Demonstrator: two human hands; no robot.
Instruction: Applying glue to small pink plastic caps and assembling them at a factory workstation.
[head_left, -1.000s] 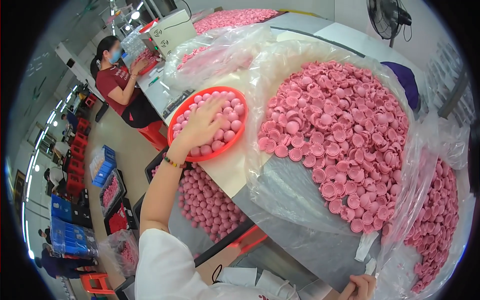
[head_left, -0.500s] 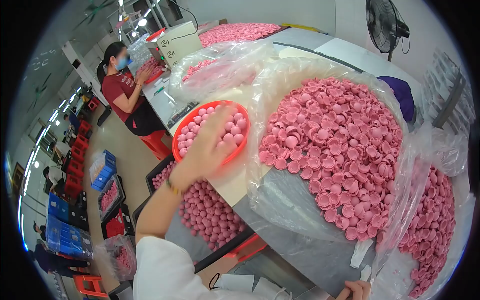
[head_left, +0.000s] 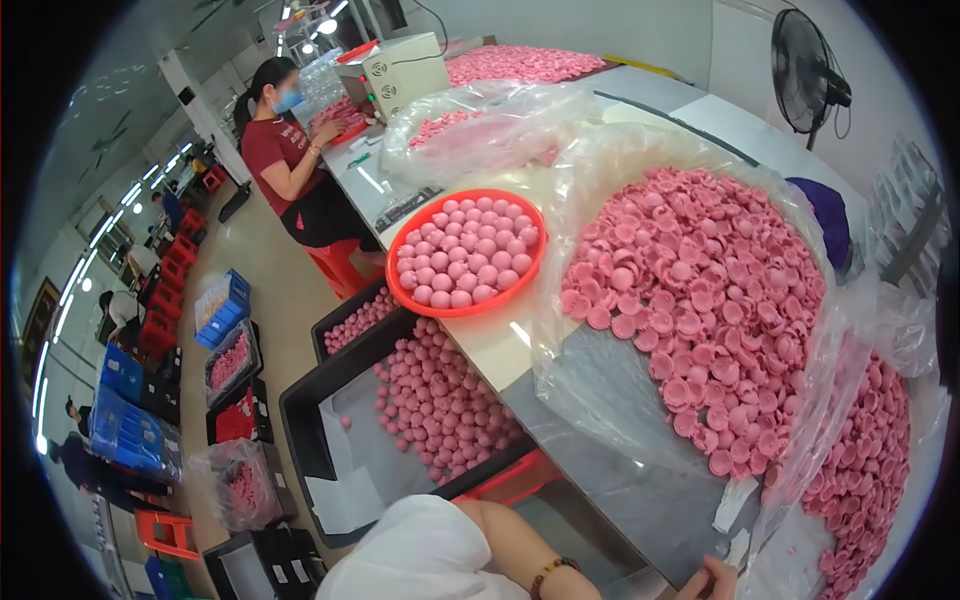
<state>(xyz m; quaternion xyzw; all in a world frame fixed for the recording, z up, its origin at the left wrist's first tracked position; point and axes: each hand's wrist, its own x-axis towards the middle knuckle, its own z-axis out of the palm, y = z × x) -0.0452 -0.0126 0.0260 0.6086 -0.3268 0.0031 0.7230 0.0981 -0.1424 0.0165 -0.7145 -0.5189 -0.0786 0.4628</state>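
Note:
My left forearm (head_left: 530,555), with a beaded bracelet at the wrist, bends down to the lower edge, and the hand itself is out of the picture. At the table's near edge, my right hand (head_left: 712,580) shows only its curled fingers; whatever they hold is hidden. Closest to it are torn white paper scraps (head_left: 735,503) and a clear plastic bag (head_left: 585,385) spilling pink half-shells (head_left: 700,300). Farther left on the table, an orange-red basin (head_left: 540,255) is full of round pink balls (head_left: 465,250).
Below the table's left edge, a black crate (head_left: 300,410) contains many pink balls. More half-shells (head_left: 865,480) lie at the right. Across the table, a masked person (head_left: 285,160) works beside a beige machine (head_left: 405,75). A black fan (head_left: 803,72) stands at the back right.
My left hand has withdrawn from over the basin, down out of the picture. The view has shifted, so the basin sits farther right. My right hand stays near the table edge.

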